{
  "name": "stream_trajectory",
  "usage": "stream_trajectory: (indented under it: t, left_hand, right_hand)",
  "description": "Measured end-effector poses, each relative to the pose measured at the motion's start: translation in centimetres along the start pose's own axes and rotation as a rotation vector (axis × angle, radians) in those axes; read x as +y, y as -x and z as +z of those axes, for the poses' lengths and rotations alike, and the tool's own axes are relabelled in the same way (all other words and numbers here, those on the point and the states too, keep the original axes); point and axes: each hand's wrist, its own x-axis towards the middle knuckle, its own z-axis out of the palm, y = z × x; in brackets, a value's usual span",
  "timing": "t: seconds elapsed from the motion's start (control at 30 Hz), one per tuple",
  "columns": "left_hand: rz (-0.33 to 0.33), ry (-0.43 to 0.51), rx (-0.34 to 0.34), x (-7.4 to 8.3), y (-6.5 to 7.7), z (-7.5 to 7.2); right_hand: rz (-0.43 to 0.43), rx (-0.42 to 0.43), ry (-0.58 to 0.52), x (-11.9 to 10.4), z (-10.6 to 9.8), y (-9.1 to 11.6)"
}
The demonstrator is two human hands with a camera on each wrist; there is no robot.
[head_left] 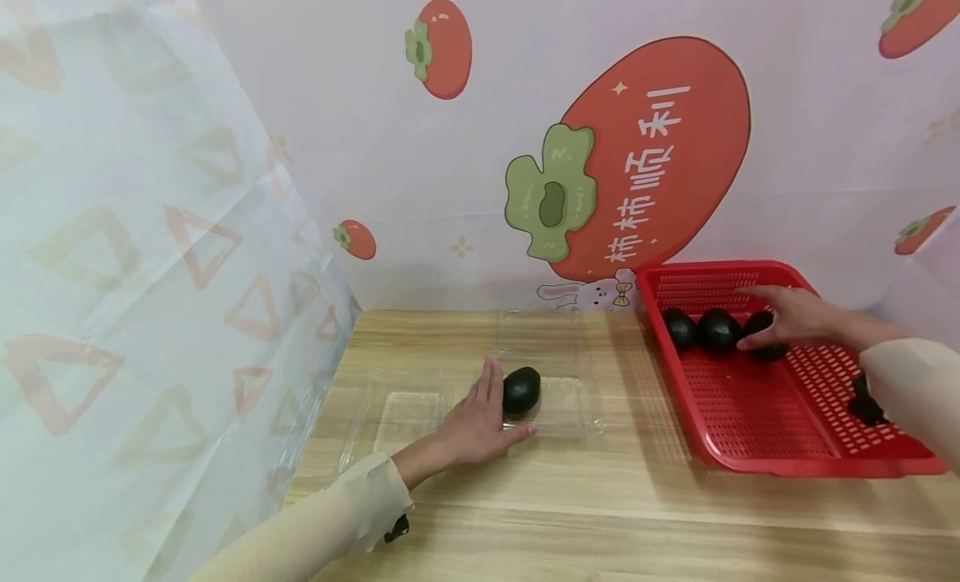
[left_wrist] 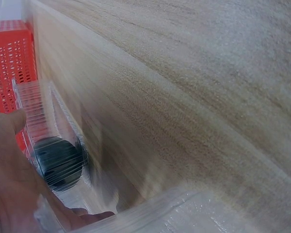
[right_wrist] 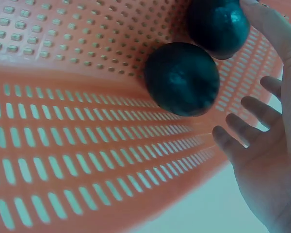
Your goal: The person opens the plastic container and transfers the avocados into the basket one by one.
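My left hand [head_left: 480, 419] lies with straight fingers along the left side of a clear plastic container [head_left: 573, 403]. One dark avocado [head_left: 522, 390] sits in that container beside the fingers; in the left wrist view, the avocado [left_wrist: 58, 164] shows through the ribbed clear wall. My right hand [head_left: 797, 315] is inside the red basket [head_left: 810, 467], over the rightmost of the avocados [head_left: 720, 330] lined up at its far end. In the right wrist view its fingers are spread apart from the nearer avocado [right_wrist: 182, 79], and its thumb reaches the other avocado [right_wrist: 218, 26].
A second clear container [head_left: 371, 411] lies to the left on the wooden table [head_left: 570, 515]. Patterned sheets [head_left: 480, 148] hang behind the table and at its left. A black item [head_left: 866, 407] shows by the right sleeve.
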Motion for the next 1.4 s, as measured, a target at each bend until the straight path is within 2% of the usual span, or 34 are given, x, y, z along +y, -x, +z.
stream_trajectory:
  t: [0.37, 0.77, 0.97, 1.23, 1.4]
  left_hand:
    - [0.006, -0.008, 0.011, -0.1, -0.2, 0.0]
    - [0.008, 0.001, 0.015, -0.1, -0.2, 0.1]
    - [-0.001, 0.016, 0.014, -0.2, -0.2, 0.3]
    - [0.008, 0.014, 0.028, -0.2, -0.1, 0.4]
    - [0.008, 0.023, 0.029, -0.1, -0.1, 0.4]
  right_hand:
    - [0.016, -0.012, -0.036, -2.2, -1.3, -0.2]
    - [0.016, 0.018, -0.046, -4.0, -1.4, -0.4]
    - [0.005, 0.015, -0.031, -5.7, -1.5, -0.3]
    - [-0.048, 0.06, 0.006, -7.9, -1.2, -0.5]
    - [-0.034, 0.062, 0.004, -9.7, -1.2, -0.8]
